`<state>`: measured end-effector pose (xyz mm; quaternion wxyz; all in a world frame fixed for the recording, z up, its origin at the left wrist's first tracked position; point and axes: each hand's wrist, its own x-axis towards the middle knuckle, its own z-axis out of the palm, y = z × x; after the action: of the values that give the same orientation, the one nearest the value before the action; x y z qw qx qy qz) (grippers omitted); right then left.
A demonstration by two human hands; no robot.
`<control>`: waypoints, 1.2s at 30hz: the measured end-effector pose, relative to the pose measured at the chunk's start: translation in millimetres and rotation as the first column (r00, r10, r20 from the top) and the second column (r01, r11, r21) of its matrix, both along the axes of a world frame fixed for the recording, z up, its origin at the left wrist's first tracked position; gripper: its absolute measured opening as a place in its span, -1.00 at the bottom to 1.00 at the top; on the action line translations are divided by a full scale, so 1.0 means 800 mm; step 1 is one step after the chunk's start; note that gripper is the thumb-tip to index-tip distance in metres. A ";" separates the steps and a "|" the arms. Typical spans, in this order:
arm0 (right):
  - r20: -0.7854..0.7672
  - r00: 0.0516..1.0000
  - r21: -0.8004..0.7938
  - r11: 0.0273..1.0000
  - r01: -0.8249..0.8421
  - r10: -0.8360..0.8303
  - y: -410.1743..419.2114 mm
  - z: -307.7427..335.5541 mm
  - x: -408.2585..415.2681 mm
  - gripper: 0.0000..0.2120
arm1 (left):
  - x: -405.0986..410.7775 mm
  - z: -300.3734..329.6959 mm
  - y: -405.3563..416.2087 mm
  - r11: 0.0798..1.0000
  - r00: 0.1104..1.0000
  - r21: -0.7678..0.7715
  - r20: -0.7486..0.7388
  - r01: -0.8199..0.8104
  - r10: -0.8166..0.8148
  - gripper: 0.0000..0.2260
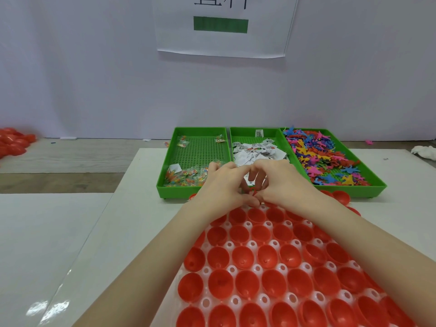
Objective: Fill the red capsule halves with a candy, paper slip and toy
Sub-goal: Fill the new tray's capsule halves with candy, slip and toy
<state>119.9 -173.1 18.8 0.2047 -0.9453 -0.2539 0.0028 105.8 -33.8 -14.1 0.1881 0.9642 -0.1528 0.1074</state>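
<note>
With both hands' curled fingers [253,177] bunched over the far capsule halves [257,214], contents hidden, release items straight down there.

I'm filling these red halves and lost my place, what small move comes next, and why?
Probably lower what both hands pinch into a far-row capsule half. The left hand and right hand meet just above that row, with a paper slip between their fingers, and the near halves look empty.

two bare forearms, no sleeves in view, left hand [221,185], right hand [280,182], short plain fingernails
</note>
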 end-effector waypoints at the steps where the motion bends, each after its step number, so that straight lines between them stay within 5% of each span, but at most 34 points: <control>1: 0.029 1.000 -0.048 0.999 -0.003 0.004 -0.001 0.002 -0.001 -0.73 | 0.000 0.000 0.000 1.000 1.000 -0.002 -0.004 0.000 0.000 -0.54; 4: 0.116 0.992 -0.166 0.986 -0.021 0.041 -0.004 0.010 -0.002 -0.80 | -0.001 0.001 0.001 1.000 1.000 0.014 -0.009 0.019 -0.019 -0.52; 18: -0.094 0.994 -0.067 0.996 -0.055 0.049 -0.029 0.020 -0.001 -0.73 | -0.002 0.010 0.003 0.989 0.999 0.147 -0.040 0.036 -0.031 -0.69; 36: 0.287 0.952 -0.204 0.978 -0.049 0.108 -0.012 0.004 -0.007 -0.84 | -0.004 0.013 -0.004 0.990 0.999 0.134 -0.007 0.035 -0.034 -0.74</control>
<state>114.1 -182.8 21.8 0.0705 -0.9397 -0.3176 -0.1058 102.5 -36.8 -3.9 0.1253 0.9722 -0.1758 0.0912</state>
